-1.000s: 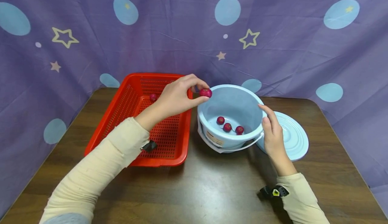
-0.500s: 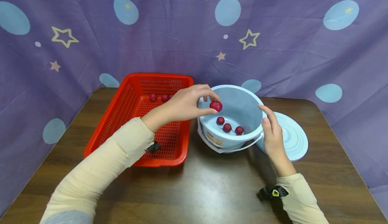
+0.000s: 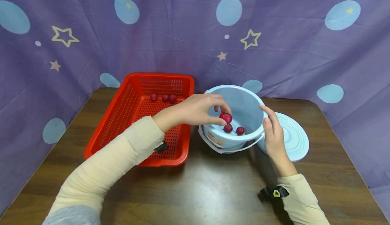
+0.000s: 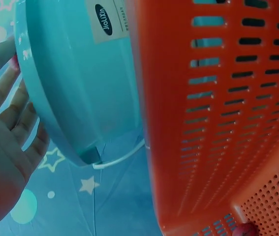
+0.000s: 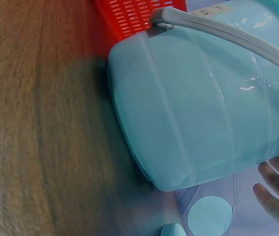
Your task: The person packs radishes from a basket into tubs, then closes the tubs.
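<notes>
In the head view my left hand point(image 3: 202, 110) reaches over the left rim of a light blue bucket point(image 3: 246, 99). Between its thumb and fingers it pinches a red radish point(image 3: 225, 117), which hangs inside the bucket's mouth. Two more radishes show on the bucket's floor, a left one point(image 3: 228, 128) and a right one point(image 3: 240, 130); a third there is hidden behind the left hand. My right hand point(image 3: 274, 133) holds the bucket's right rim with thumb and index finger. In the right wrist view its fingertips point(image 5: 264, 168) meet the bucket's outer wall.
Left of the bucket stands a red perforated basket point(image 3: 182, 150), with a radish point(image 3: 153, 97) and two others along its far end. A light blue lid point(image 3: 294, 135) lies at the bucket's right. The bucket's handle point(image 3: 219, 150) hangs down in front. A patterned curtain point(image 3: 182, 49) backs the table.
My left hand has moved right and downward with the radish, from beside the bucket's left rim to within its mouth. The basket's radishes have come into sight. My right hand has stayed put.
</notes>
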Available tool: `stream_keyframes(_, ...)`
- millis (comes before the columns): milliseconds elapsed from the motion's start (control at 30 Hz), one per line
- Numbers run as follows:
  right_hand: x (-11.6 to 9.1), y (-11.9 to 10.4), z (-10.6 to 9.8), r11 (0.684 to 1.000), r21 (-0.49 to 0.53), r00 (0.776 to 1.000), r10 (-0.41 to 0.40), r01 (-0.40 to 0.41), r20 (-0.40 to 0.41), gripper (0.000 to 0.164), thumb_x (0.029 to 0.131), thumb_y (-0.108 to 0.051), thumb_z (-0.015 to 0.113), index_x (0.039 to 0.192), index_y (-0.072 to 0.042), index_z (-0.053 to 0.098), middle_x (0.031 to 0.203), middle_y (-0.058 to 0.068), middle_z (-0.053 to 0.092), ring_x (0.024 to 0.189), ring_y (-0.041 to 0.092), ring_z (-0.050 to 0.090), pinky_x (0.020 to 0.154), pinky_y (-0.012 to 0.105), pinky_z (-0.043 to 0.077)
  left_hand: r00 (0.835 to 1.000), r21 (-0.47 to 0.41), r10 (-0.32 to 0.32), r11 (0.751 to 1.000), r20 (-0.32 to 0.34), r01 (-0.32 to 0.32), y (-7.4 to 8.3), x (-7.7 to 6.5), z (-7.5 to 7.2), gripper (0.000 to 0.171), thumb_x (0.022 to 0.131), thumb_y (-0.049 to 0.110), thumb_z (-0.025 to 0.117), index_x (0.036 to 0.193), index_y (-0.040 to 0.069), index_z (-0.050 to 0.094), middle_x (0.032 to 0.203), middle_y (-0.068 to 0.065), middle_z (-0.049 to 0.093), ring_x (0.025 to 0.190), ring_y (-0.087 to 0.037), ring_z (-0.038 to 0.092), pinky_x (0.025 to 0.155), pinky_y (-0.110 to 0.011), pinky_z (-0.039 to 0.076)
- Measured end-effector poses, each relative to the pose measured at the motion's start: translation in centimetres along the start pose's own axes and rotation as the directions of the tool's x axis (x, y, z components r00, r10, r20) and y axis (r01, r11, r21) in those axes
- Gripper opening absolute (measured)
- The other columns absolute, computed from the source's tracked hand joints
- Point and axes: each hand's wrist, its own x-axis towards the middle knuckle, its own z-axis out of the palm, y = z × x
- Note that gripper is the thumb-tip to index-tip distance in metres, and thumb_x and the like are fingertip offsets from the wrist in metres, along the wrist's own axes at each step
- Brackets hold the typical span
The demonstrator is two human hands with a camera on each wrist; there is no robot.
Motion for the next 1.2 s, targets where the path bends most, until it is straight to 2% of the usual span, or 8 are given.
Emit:
stream_keyframes(300, -0.1, 0.0, 0.0, 1.000, -0.008, 1.000, 0.006, -0.006, 0.002, 0.041, 0.105, -0.021, 0.041, 0.143, -0.009, 0.052, 0.143, 0.011, 0.052, 0.134, 0.015, 0.043, 0.108, 0.025, 0.030, 0.995, 0.024, -0.021, 1.000, 0.102, 0.018, 0.5, 0.6, 0.9, 0.027, 0.089, 0.039, 0.075, 0.114, 0.029, 0.070, 0.101, 0.014, 0.059, 0.094, -0.005, 0.056, 0.078, -0.026, 0.045)
stream_keyframes(533, -0.1, 0.1, 0.0, 1.000, -0.011, 1.000, 0.009, -0.009, 0.006, 0.041, 0.105, -0.022, 0.041, 0.143, -0.010, 0.052, 0.143, 0.009, 0.052, 0.134, 0.014, 0.043, 0.108, 0.023, 0.031, 0.992, 0.039, -0.033, 0.999, 0.120, 0.028, 0.5, 0.7, 1.0, 0.027, 0.089, 0.038, 0.075, 0.114, 0.030, 0.070, 0.101, 0.015, 0.060, 0.093, -0.005, 0.056, 0.079, -0.025, 0.045)
stream_keyframes(800, -0.1, -0.2, 0.0, 1.000, 0.000, 1.000, 0.000, 0.000, 0.007, 0.041, 0.105, -0.018, 0.041, 0.143, -0.009, 0.051, 0.144, 0.010, 0.052, 0.133, 0.012, 0.043, 0.108, 0.023, 0.030, 0.994, 0.040, -0.019, 0.999, 0.107, 0.015, 0.2, 0.8, 1.0, 0.027, 0.090, 0.037, 0.074, 0.115, 0.029, 0.070, 0.099, 0.017, 0.062, 0.091, -0.003, 0.057, 0.078, -0.025, 0.045)
stream_keyframes(900, -0.1, -0.2, 0.0, 1.000, 0.003, 1.000, 0.002, -0.002, 0.010, 0.041, 0.105, -0.018, 0.041, 0.143, -0.008, 0.051, 0.144, 0.011, 0.051, 0.133, 0.013, 0.043, 0.108, 0.023, 0.030, 0.995, 0.023, -0.019, 1.000, 0.096, 0.016, -0.1, 0.7, 0.6, 0.027, 0.091, 0.036, 0.073, 0.116, 0.028, 0.070, 0.104, 0.017, 0.064, 0.093, -0.001, 0.056, 0.079, -0.025, 0.045)
stream_keyframes(1033, 0.0, -0.1, 0.0, 1.000, -0.002, 1.000, 0.003, -0.003, 0.013, 0.041, 0.105, -0.020, 0.041, 0.143, -0.009, 0.051, 0.144, 0.009, 0.051, 0.133, 0.014, 0.043, 0.108, 0.024, 0.031, 0.998, 0.000, -0.037, 0.999, 0.057, 0.037, -0.6, 0.2, -0.4, 0.026, 0.092, 0.035, 0.072, 0.117, 0.029, 0.070, 0.111, 0.018, 0.064, 0.094, 0.000, 0.056, 0.081, -0.028, 0.045)
stream_keyframes(1200, 0.0, 0.0, 0.0, 1.000, -0.005, 1.000, -0.005, 0.005, 0.012, 0.041, 0.106, -0.021, 0.040, 0.143, -0.008, 0.051, 0.144, 0.011, 0.051, 0.133, 0.013, 0.043, 0.108, 0.024, 0.031, 0.998, -0.027, -0.055, 0.998, -0.007, 0.055, -1.3, -0.8, -1.4, 0.026, 0.092, 0.034, 0.072, 0.117, 0.029, 0.070, 0.110, 0.017, 0.065, 0.094, -0.003, 0.057, 0.080, -0.029, 0.046)
